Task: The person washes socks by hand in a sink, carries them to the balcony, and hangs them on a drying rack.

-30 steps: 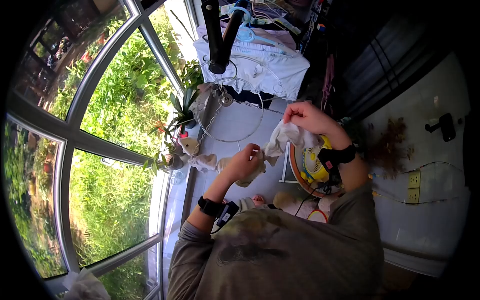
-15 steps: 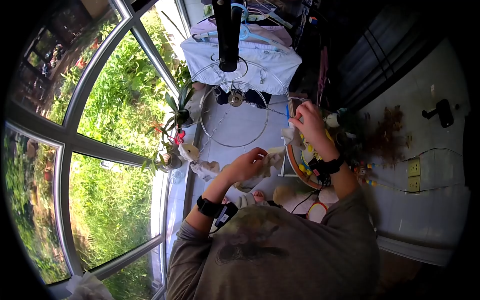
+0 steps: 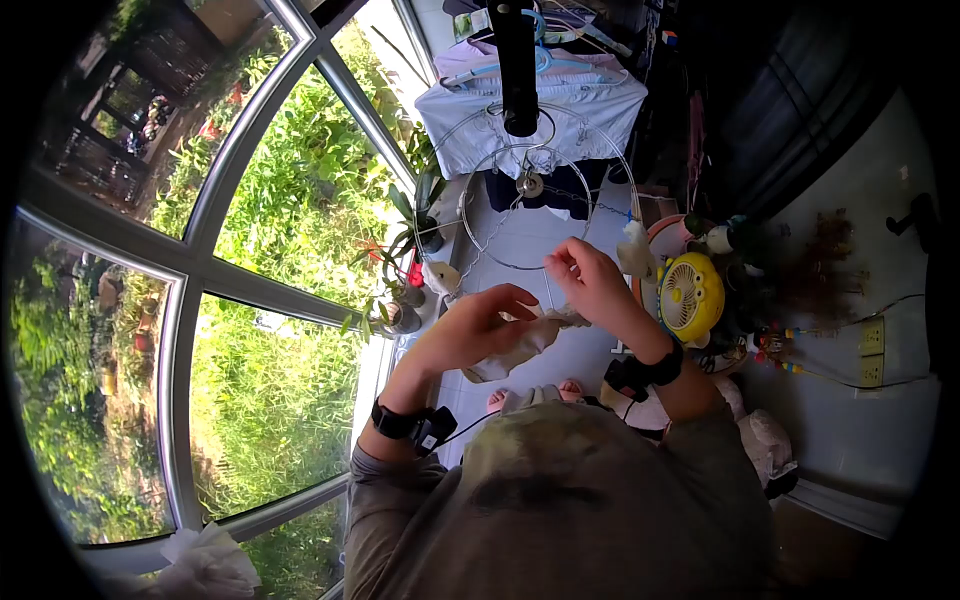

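Observation:
A round metal drying hanger (image 3: 528, 262) with two rings and chains hangs in front of me from a black post. My left hand (image 3: 480, 325) is closed on a crumpled white cloth (image 3: 515, 352), which droops below its fingers. Just right of it, my right hand (image 3: 592, 287) has its fingers curled into a pinch below the inner ring; whatever is between them is too small to make out. One small white cloth (image 3: 636, 252) hangs at the outer ring's right side. Another pale cloth (image 3: 440, 277) hangs at its left side.
Glass windows (image 3: 290, 400) in metal frames run along the left, with potted plants (image 3: 428, 232) on the sill. Behind the hanger, a light garment (image 3: 530, 110) hangs on blue hangers. A yellow fan (image 3: 690, 297) stands at the right, near a wall socket (image 3: 872, 350).
My right hand has left the hanger's right rim, where a white cloth now hangs, and moved left beside my left hand. The view has shifted, so the surroundings appear further right.

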